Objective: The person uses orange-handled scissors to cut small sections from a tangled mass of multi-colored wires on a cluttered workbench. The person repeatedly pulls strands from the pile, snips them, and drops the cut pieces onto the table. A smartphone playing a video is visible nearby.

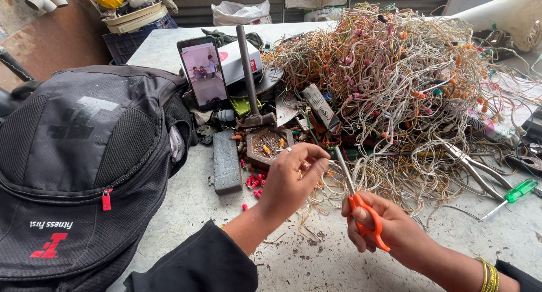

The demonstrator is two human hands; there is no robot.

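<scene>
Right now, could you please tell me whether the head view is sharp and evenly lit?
Head view: soft, even daylight, no hard shadows; the orange-handled scissors and tangled wire heap look sharp; slight wide-angle bending at the edges; mild glare on the propped phone screen.

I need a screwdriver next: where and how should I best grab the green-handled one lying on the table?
Grip the green-handled screwdriver by its handle, probably coming from the right: the handle end points up and right, bare of wires, while its thin shaft runs down-left toward the wire pile.

L hand pinches wire; R hand grips orange scissors, blades at wire. Wire heap far right, backpack left.
</scene>
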